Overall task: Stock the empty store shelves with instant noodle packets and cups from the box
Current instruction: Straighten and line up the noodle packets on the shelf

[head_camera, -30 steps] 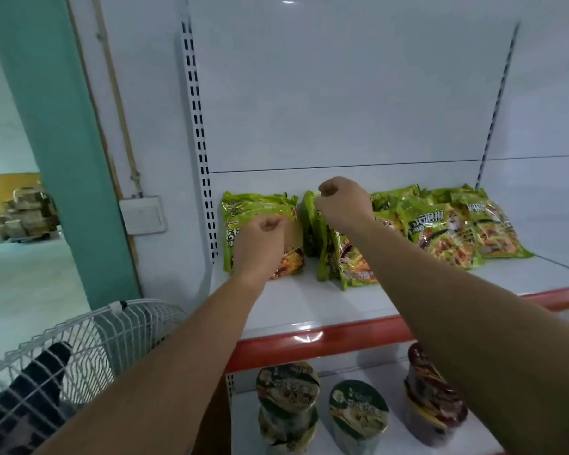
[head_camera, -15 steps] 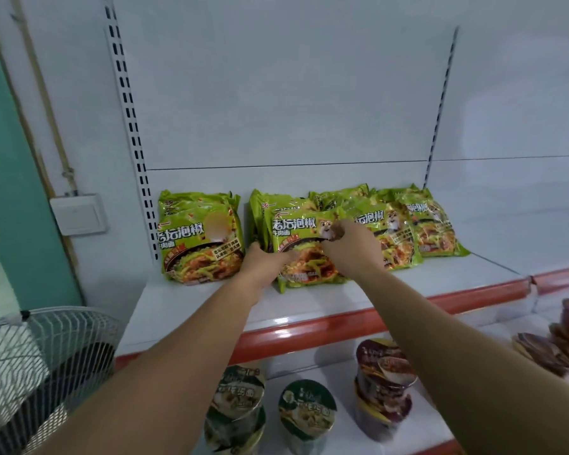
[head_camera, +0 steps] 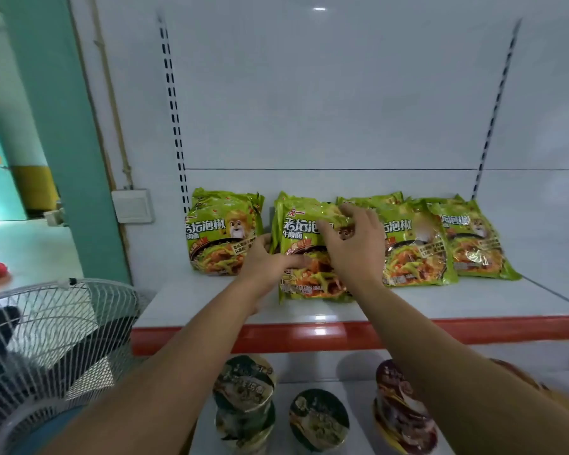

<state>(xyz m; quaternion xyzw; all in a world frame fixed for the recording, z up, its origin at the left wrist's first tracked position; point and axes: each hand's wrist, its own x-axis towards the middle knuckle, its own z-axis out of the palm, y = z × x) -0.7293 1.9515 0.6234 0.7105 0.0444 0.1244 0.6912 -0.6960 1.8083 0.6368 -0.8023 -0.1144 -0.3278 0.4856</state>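
Note:
Four stacks of green instant noodle packets lean along the back of the white shelf [head_camera: 440,305]. My hands are on the front packet of the second stack [head_camera: 304,224]. My left hand [head_camera: 268,262] grips that packet's left edge, thumb laid across its front. My right hand [head_camera: 352,247] rests on its upper right part with fingers spread. The left stack [head_camera: 224,234] stands just beside my left hand. The third stack [head_camera: 408,254] and the fourth stack [head_camera: 473,244] lie to the right. The box is not in view.
Green noodle cups [head_camera: 243,385] and a brown cup [head_camera: 398,399] stand on the lower shelf under the red shelf edge [head_camera: 309,336]. A white fan cage [head_camera: 46,339] is at the lower left. A wall switch [head_camera: 132,206] sits left of the shelf upright.
Both hands dropped from the packet tops onto the front of the second stack. My right hand's fingers have spread open over that packet. The view swung right, then back left.

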